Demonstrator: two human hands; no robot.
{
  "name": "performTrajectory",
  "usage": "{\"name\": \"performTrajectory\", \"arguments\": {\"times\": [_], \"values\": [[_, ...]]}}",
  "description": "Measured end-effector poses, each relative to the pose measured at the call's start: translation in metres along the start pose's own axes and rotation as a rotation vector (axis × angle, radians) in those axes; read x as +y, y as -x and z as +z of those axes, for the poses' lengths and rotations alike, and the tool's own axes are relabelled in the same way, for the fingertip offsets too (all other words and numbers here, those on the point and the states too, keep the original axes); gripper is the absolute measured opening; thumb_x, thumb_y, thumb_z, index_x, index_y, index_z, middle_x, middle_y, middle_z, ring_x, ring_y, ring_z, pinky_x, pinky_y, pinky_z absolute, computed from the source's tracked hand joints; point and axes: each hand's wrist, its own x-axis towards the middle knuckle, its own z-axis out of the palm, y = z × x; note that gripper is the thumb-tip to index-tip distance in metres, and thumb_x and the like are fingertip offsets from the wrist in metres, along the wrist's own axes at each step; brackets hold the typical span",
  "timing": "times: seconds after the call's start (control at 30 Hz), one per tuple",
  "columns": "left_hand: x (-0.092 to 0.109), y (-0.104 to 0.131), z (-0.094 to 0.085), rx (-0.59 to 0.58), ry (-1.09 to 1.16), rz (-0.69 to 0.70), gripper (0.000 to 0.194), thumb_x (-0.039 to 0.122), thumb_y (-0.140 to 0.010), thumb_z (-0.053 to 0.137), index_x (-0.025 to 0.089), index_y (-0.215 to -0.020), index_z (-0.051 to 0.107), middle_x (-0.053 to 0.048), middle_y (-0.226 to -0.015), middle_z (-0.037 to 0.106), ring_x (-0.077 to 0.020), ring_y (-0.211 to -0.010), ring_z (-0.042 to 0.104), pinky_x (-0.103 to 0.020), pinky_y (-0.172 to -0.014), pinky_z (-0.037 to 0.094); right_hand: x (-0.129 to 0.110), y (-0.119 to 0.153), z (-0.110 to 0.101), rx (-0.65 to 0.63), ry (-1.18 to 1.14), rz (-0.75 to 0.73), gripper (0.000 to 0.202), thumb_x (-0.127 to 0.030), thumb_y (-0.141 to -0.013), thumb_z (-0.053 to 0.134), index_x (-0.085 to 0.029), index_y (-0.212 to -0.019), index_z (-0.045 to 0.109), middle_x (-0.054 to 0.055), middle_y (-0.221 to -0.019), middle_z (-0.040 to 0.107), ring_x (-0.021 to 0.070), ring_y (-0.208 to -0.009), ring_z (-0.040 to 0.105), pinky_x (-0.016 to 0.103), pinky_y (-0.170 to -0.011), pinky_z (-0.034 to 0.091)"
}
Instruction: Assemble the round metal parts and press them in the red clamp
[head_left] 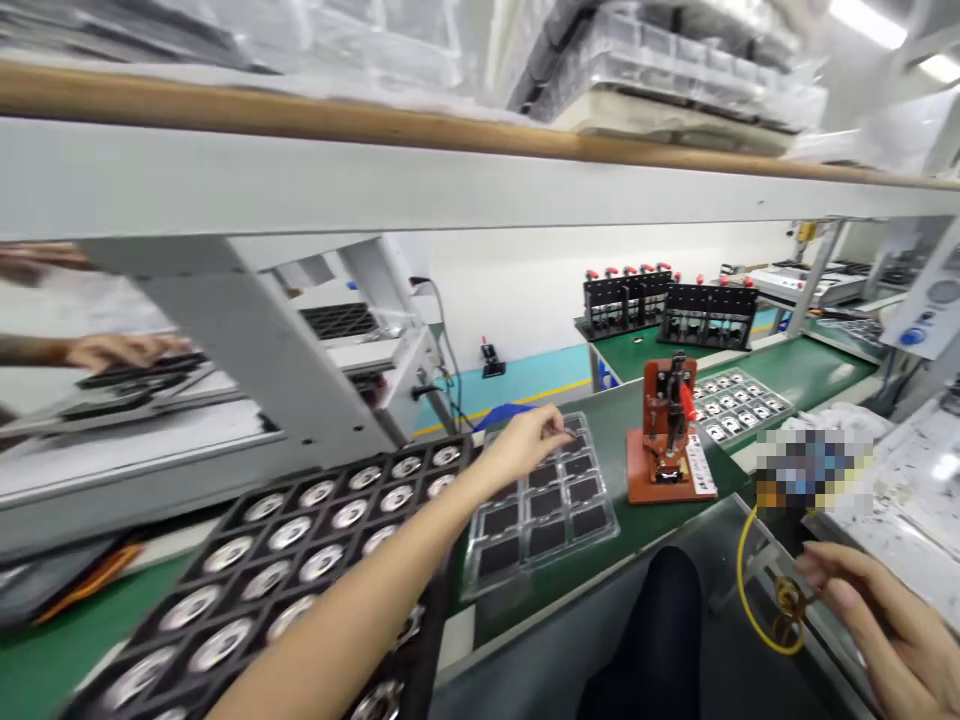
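My left hand [534, 440] reaches over the far end of a clear plastic tray [611, 525]. Its fingertips are pinched together at a tray pocket; a thin dark edge shows there, too small to name. Dark rectangular pieces [546, 537] fill the tray's pockets. At the lower right, my right hand [881, 625] hangs off the bench edge with fingers loosely curled and apart, nothing visible in them. Beside its fingertips are a yellow cable [744, 570] and a brownish coil [789, 608]. An orange-red clamp fixture [670, 450] with a red-tipped lever stands right of the tray.
A black compartment tray [330, 500] of round metal-ringed parts lies under my left forearm. Beyond the fixture is another clear tray [739, 405] of parts. A shelf beam [480, 185] crosses overhead. Black fixtures [709, 315] stand behind. Another person's hand [124, 350] works at far left.
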Motion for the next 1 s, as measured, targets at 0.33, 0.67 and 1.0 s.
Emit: {"name": "performTrajectory", "arguments": {"times": [0.33, 0.67, 1.0], "values": [[0.207, 0.048, 0.062, 0.238, 0.262, 1.393, 0.017, 0.015, -0.109, 0.050, 0.020, -0.116, 0.065, -0.011, -0.102, 0.077, -0.0228, -0.095, 0.075, -0.035, -0.085, 0.062, -0.052, -0.033, 0.011, -0.135, -0.474, 0.145, 0.053, -0.039, -0.086, 0.087, -0.024, -0.133, 0.069, 0.003, -0.098, 0.071, 0.0159, -0.078, 0.068, 0.029, -0.071, 0.060], [0.316, 0.026, 0.128, 0.034, 0.364, 1.496, 0.034, 0.016, -0.108, 0.050, 0.021, -0.141, 0.056, -0.016, -0.133, 0.069, -0.0280, -0.123, 0.070, -0.043, -0.103, 0.061, -0.005, 0.013, -0.077, 0.211, -0.067, 0.231, 0.035, -0.038, -0.084, 0.083, -0.021, -0.113, 0.073, -0.002, -0.075, 0.064, 0.0156, -0.063, 0.060, 0.029, -0.061, 0.053], [0.482, -0.093, 0.177, -0.612, 0.234, 1.100, 0.059, 0.039, -0.084, 0.083, 0.017, -0.136, 0.069, -0.018, -0.152, 0.064, -0.0379, -0.143, 0.058, -0.047, -0.121, 0.045, -0.018, 0.071, -0.174, 0.538, 0.315, 0.347, 0.036, -0.044, -0.087, 0.080, -0.024, -0.116, 0.073, -0.003, -0.073, 0.062, 0.0183, -0.066, 0.060, 0.031, -0.065, 0.053]]}}
